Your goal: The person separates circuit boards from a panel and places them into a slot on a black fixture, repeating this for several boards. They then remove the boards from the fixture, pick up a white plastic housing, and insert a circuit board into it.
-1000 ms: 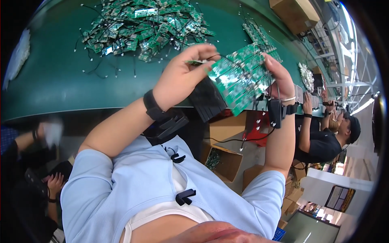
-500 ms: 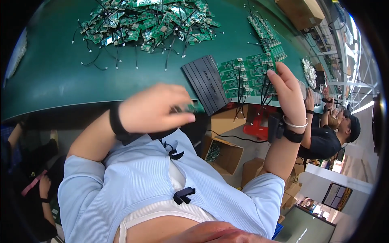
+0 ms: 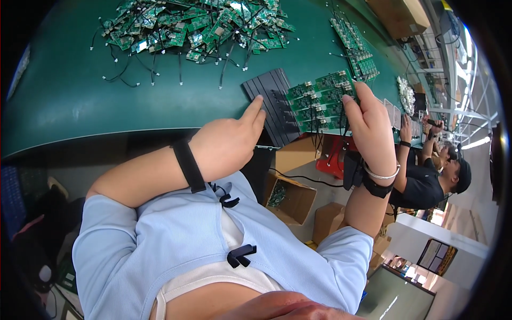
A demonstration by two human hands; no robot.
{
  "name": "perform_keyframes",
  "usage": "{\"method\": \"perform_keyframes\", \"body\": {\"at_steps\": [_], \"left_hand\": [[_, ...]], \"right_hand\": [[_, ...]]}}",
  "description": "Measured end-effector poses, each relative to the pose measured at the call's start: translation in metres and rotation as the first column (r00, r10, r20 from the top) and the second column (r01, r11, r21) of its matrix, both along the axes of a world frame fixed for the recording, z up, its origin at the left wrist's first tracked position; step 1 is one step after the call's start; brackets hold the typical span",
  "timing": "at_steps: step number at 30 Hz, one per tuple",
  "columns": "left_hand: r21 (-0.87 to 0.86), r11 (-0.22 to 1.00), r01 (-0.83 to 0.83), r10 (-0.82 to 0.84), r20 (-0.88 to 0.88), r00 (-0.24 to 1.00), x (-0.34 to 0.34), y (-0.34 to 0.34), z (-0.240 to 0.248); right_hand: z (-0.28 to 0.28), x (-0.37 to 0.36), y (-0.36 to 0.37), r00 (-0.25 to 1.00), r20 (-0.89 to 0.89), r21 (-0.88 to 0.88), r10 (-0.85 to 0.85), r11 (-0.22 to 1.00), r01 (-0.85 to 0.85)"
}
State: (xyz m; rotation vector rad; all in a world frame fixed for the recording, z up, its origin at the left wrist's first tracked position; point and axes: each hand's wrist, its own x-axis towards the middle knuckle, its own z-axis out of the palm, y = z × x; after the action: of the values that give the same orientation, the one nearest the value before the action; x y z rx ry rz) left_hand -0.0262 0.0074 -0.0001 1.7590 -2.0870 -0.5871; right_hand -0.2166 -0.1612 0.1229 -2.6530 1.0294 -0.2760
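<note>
Clasping a panel of green circuit boards [image 3: 320, 104], the right hand [image 3: 373, 128] is closed on the panel's right edge, thumb laid across the front and fingers hidden behind, so that the panel is held tilted above the near edge of the counter [image 3: 64, 106]. Thin black leads hang from the panel's lower edge. The left hand [image 3: 226, 144] holds nothing: its fingers are stretched out loosely, the tips just touching the near corner of a black ribbed tray [image 3: 272, 104] that lies flat on the counter beside the panel.

Judging from how things lie, the work appears to be at an early or middle stage. One panel is in hand, a row of similar boards [image 3: 354, 45] lies set out further right, and a large tangled heap of loose green boards with black wires [image 3: 197, 24] remains at the far side.

The boards are rigid, flat and rectangular, studded with small components. The tray is matt and grooved. The counter is covered by a smooth dark green mat. An open cardboard box [image 3: 290, 197] sits below the counter's edge.
</note>
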Motion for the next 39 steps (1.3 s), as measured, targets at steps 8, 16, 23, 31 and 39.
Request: {"method": "perform_keyframes", "body": {"at_steps": [8,16,23,31,39], "left_hand": [[-0.047,0.999,0.022,-0.018,0.098,0.995,0.001,-0.002,-0.008],[-0.087,0.996,0.022,-0.009,0.148,0.989,0.002,-0.002,-0.009],[-0.124,0.992,0.033,-0.018,0.119,0.993,0.003,-0.002,-0.014],[-0.169,0.984,0.055,-0.028,0.162,0.986,0.004,-0.006,-0.011],[-0.225,0.973,0.043,-0.030,0.063,0.998,0.008,-0.006,-0.011]], "right_hand": [[-0.016,0.017,0.013,0.999,-0.027,-0.210,-0.021,0.978,0.015],[-0.017,0.021,0.012,0.982,-0.185,-0.402,0.047,0.908,-0.119],[-0.031,0.027,0.021,0.997,-0.079,-0.379,-0.014,0.925,-0.017],[-0.043,0.008,-0.054,0.991,0.010,0.041,-0.135,0.990,0.134],[-0.031,-0.026,-0.066,0.810,0.461,0.484,-0.363,0.868,0.114]]}}
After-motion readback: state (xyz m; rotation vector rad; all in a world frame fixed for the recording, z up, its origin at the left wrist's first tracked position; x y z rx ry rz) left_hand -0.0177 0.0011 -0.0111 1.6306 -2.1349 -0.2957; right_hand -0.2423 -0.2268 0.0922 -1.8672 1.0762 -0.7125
